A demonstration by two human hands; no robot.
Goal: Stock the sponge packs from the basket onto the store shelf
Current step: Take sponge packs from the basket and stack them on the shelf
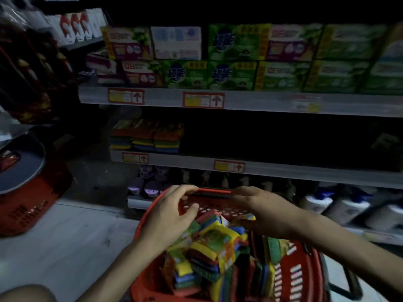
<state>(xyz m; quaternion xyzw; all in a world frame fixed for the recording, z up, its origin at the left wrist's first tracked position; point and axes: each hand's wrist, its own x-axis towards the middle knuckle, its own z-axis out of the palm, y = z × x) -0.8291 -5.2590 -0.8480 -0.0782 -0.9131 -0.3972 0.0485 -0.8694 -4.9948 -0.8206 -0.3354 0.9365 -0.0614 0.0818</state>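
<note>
Tugging at the far rim could tip the basket (294, 277) and spill the sponge packs (213, 243) heaped inside it, below the shelf (283, 170). I have my left hand (172, 216) arched over that rim, fingers loosely curved and empty. My right hand (263, 212) spans a pack, but I cannot tell if it grips.

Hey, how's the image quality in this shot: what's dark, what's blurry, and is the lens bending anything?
Head view: dim overall; the middle shelf right of the stacked sponge packs is almost black; labels on the boxes are smeared; the top shelf edge bows from the wide lens; the left hand, right hand and basket are lit but soft.
</note>
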